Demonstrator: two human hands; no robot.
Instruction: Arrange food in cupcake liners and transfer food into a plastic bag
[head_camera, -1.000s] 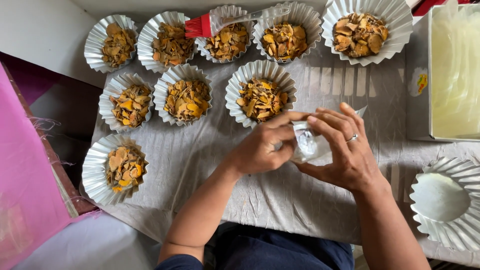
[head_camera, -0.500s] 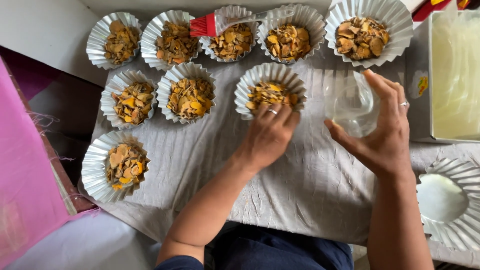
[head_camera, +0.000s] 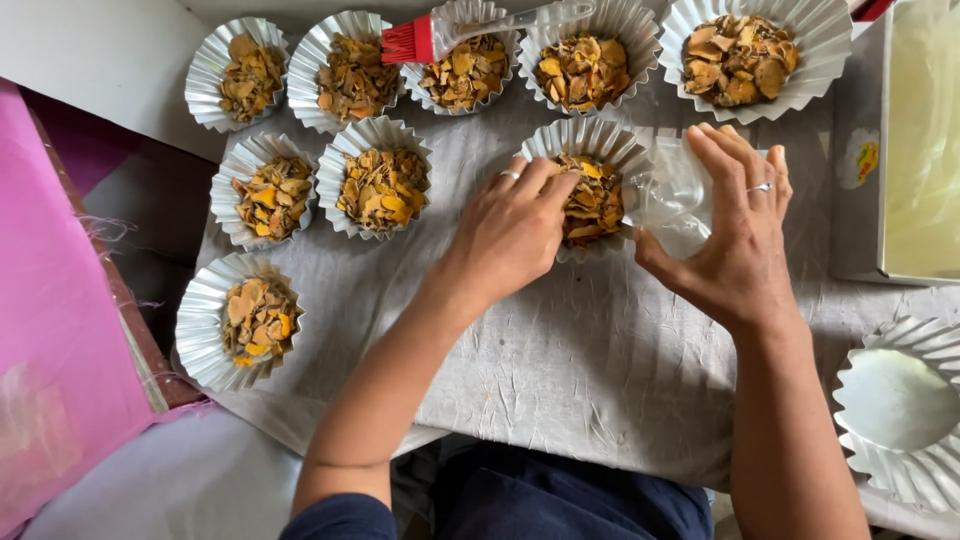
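Counter spread with wrinkled grey cloth, a pink sheet at frame left. Left hand, fingers curled, dips into the fluted foil cup of orange-brown chips at upper centre; right hand, half open, grips a clear plastic bag touching that cup's right rim. Eight similar filled cups across the top and left, a red brush laid over one, an empty foil cup lower right.

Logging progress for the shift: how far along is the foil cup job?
Done: eight other foil cups sit filled with yellow-brown dried slices. In hand: left hand reaches into the nearest filled cup; right hand holds a clear plastic bag open beside it. Left: one empty foil cup at right.
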